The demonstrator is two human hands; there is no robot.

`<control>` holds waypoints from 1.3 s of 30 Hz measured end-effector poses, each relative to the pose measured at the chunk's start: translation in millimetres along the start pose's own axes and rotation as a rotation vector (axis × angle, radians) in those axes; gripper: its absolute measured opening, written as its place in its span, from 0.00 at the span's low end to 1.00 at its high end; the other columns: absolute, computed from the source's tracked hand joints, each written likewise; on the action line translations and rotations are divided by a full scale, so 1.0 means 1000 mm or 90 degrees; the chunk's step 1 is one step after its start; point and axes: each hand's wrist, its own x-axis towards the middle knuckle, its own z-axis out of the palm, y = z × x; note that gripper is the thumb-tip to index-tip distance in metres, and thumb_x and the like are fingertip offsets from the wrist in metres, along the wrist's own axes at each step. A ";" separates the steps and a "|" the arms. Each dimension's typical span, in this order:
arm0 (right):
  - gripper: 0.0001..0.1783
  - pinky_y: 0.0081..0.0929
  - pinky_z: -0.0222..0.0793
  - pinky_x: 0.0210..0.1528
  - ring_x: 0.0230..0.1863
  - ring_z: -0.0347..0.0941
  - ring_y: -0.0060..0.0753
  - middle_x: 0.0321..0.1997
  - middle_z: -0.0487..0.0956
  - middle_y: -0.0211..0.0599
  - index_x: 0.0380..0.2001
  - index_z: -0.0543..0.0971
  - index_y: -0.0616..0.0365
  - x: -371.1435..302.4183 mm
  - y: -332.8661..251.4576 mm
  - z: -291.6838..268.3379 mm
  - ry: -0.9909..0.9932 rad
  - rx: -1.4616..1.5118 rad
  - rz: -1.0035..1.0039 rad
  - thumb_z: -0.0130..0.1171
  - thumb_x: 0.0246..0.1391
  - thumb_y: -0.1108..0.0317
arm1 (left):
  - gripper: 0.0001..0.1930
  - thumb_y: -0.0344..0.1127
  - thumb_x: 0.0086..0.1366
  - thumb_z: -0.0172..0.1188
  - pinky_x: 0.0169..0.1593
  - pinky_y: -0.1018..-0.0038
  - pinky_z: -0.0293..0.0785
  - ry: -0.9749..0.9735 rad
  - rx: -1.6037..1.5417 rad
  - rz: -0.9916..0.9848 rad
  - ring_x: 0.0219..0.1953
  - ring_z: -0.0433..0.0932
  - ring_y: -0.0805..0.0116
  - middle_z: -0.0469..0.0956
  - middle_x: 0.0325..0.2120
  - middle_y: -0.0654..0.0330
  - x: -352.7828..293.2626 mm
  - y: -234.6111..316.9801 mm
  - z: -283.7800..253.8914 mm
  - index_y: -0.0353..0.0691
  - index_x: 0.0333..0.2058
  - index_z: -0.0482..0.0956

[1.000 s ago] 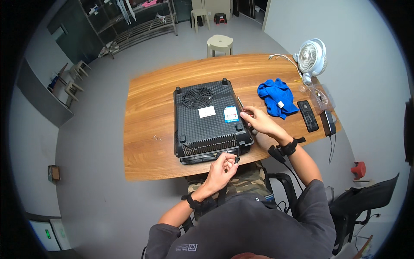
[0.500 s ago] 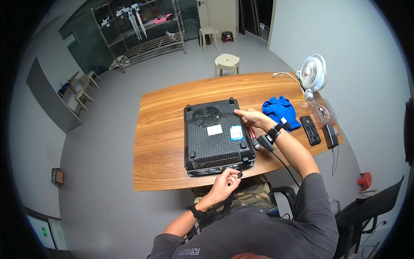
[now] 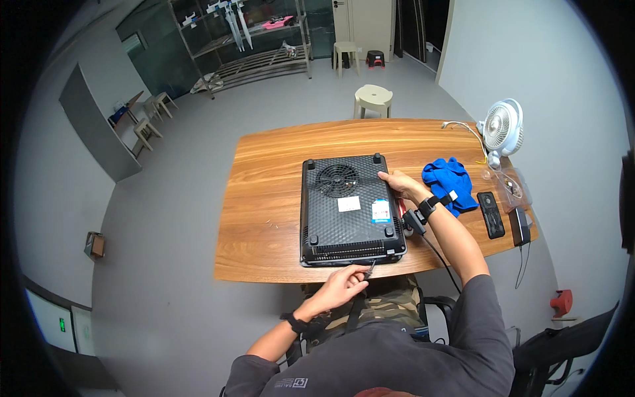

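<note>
An upside-down black induction cooker (image 3: pixel 350 228) lies on the wooden table, its underside up with a round fan grille, corner feet and two stickers. My right hand (image 3: pixel 401 185) grips its right edge, thumb on top and the other fingers hidden below the side. Just off the table's near edge, my left hand (image 3: pixel 345 283) is closed around a small dark tool (image 3: pixel 369 272) with a thin pointed tip. That tip points up beside the cooker's near right corner; whether it touches cannot be told. A red-and-black item (image 3: pixel 403 210) is partly hidden by the right wrist.
Right of the cooker lie a blue cloth (image 3: pixel 450 185), a black handheld device (image 3: pixel 491 215) and a black power adapter (image 3: pixel 519 227). A white fan (image 3: pixel 503 129) stands at the far right. Tiny bits (image 3: pixel 272 224) lie left of the cooker. A stool (image 3: pixel 374 98) stands beyond the table.
The cooker's near side now sits lower, and the gap seen beneath it has closed. The tool's tip in my left hand now shows. The whole view has shifted.
</note>
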 end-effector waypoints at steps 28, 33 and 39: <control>0.30 0.48 0.77 0.47 0.45 0.79 0.41 0.48 0.81 0.49 0.59 0.70 0.69 -0.009 -0.005 0.000 -0.052 -0.061 0.010 0.42 0.75 0.49 | 0.37 0.47 0.72 0.60 0.52 0.67 0.75 0.217 -0.034 -0.238 0.57 0.75 0.64 0.74 0.60 0.47 0.070 0.028 -0.144 0.26 0.68 0.61; 0.26 0.45 0.79 0.40 0.44 0.81 0.40 0.49 0.82 0.45 0.59 0.72 0.66 -0.020 -0.015 0.006 -0.045 -0.055 0.009 0.42 0.75 0.53 | 0.27 0.43 0.69 0.65 0.50 0.70 0.77 0.181 -0.164 -0.273 0.48 0.81 0.66 0.81 0.48 0.52 0.079 0.025 -0.154 0.27 0.57 0.72; 0.26 0.50 0.78 0.48 0.52 0.79 0.42 0.53 0.80 0.48 0.61 0.71 0.65 0.000 0.001 -0.004 -0.080 0.003 -0.008 0.43 0.75 0.53 | 0.11 0.32 0.66 0.67 0.45 0.73 0.83 0.176 -0.420 -0.156 0.39 0.84 0.68 0.85 0.37 0.55 0.082 0.013 -0.151 0.31 0.42 0.81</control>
